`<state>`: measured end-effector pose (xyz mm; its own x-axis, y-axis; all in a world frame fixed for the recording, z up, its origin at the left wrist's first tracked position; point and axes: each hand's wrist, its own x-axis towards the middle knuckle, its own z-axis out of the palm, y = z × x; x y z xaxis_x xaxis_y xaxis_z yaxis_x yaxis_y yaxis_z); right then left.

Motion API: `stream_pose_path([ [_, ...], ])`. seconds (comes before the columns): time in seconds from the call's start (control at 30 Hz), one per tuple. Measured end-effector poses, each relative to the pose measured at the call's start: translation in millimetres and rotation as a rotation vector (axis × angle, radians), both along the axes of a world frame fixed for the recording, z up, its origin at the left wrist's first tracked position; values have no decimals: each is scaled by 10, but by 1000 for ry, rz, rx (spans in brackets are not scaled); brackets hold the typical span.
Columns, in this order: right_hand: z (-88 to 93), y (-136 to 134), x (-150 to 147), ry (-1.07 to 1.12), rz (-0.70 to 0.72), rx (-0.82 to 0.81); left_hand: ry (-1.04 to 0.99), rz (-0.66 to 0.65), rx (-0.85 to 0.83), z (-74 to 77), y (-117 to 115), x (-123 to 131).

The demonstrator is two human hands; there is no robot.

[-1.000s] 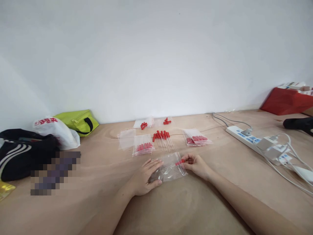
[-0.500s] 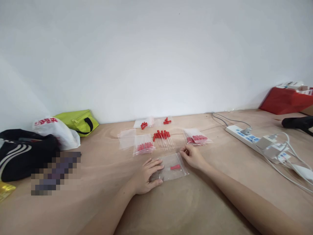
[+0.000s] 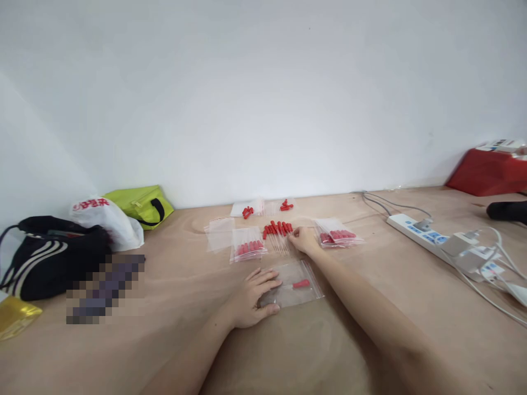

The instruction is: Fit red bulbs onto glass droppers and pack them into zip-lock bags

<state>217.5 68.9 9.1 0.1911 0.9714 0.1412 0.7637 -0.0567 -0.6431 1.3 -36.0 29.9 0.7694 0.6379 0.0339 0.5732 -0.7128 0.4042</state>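
Note:
A clear zip-lock bag (image 3: 307, 293) lies flat on the table, and inside it is one dropper with a red rubber bulb (image 3: 301, 283). My left hand (image 3: 255, 300) rests on the bag's left end, fingers spread. Beyond the bag lies a row of loose droppers (image 3: 276, 229) with red bulbs and thin clear stems pointing toward me. My right hand (image 3: 303, 240) is at the right end of this row, its fingers closed around the outermost dropper; the fingertips partly hide it.
Filled bags of red-bulbed droppers lie left (image 3: 249, 247) and right (image 3: 340, 235). Flat bags (image 3: 220, 233) and loose red bulbs (image 3: 247, 212) are farther back. A power strip (image 3: 415, 233) with chargers and cables stands right; a black bag (image 3: 61, 255) and a green bag (image 3: 140, 204) lie left.
My right hand has moved from the zip-lock bag's open edge away to the loose droppers. My left hand stays on the bag. The whole view has shifted slightly.

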Motion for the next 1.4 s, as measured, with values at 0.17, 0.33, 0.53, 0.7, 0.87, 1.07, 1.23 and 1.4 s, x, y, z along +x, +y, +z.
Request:
stream_pose_path([
  [0.17,26,-96,146,-41,22,-1,-2,1,-6,-8,11,2],
  [0.33,37,-194,277,-85,8,-9,14,2,-10,8,19,10],
  [0.53,80,-219,306,-121,-29,-25,27,17,-25,59,-6,35],
  [0.7,142,-301,328,-105,-39,-19,-12,9,-20,25,2,19],
  [0.87,150,-540,434,125,35,77,-23,9,-26,15,11,8],
  [1.07,17,-915,523,691,165,15,1,4,-18,24,5,11],
  [1.23,-78,-982,408,971,63,125,-48,37,-30,-6,6,-14],
  [1.4,-114,-1022,316,1062,70,153,-54,68,-60,8,5,-28],
])
